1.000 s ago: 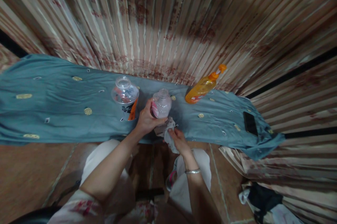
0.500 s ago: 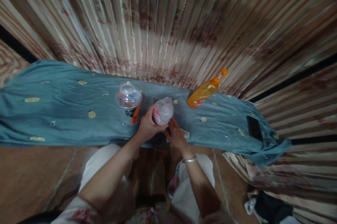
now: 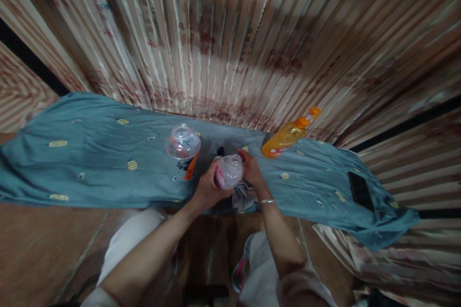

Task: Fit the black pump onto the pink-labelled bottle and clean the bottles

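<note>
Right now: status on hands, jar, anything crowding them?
Left hand grips small clear jar, tilted. Right hand on jar's far side; grey cloth below it. Second clear jar close left, orange bottle right, both apart.

Bare forearms, pale clothes and one silver bangle

The left hand [image 3: 209,190] and the right hand [image 3: 252,170] are both uncovered, with forearms bare up to the bottom edge of the view. A thin silver bangle [image 3: 267,201] circles the right wrist. Loose white trousers [image 3: 129,237] cover both knees. At the lower right a pale pinkish sleeve [image 3: 306,290] begins near the elbow, and a white sleeve edge [image 3: 95,298] shows at the lower left.
</note>
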Action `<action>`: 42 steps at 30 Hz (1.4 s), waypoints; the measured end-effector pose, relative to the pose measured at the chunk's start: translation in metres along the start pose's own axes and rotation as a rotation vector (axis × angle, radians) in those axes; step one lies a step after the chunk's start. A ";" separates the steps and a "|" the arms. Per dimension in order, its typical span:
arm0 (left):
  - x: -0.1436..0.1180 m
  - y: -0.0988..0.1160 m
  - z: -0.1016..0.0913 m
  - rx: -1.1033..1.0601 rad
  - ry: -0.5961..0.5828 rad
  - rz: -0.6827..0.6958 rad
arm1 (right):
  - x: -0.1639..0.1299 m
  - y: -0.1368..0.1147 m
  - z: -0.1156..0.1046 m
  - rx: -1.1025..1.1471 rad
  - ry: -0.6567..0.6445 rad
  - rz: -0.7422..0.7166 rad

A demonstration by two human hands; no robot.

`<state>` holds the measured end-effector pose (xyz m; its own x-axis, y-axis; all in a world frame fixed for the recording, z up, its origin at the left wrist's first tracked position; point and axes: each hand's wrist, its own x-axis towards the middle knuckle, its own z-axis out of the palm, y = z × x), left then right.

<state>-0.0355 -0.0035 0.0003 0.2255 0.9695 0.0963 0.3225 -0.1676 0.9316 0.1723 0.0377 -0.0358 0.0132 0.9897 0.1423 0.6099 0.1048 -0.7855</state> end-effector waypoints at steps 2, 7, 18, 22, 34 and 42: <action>0.001 -0.002 0.000 0.001 -0.009 0.006 | 0.025 -0.004 0.005 -0.097 -0.034 0.008; 0.003 -0.004 -0.001 0.008 0.008 0.032 | 0.066 -0.018 0.021 -0.317 -0.188 -0.020; 0.005 -0.004 -0.004 0.048 0.016 0.058 | 0.073 -0.037 0.029 -0.592 -0.345 -0.113; 0.005 -0.003 -0.003 0.044 0.017 0.066 | 0.062 -0.041 0.024 -0.602 -0.340 -0.149; 0.003 -0.005 -0.001 0.020 0.006 0.046 | 0.076 -0.029 0.037 -0.539 -0.332 -0.092; 0.000 -0.003 -0.001 0.024 -0.014 0.033 | 0.073 -0.021 0.039 -0.483 -0.299 -0.059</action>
<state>-0.0371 -0.0024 -0.0025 0.2489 0.9609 0.1215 0.3370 -0.2035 0.9193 0.1298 0.1117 -0.0320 -0.2143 0.9752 -0.0544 0.8967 0.1744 -0.4069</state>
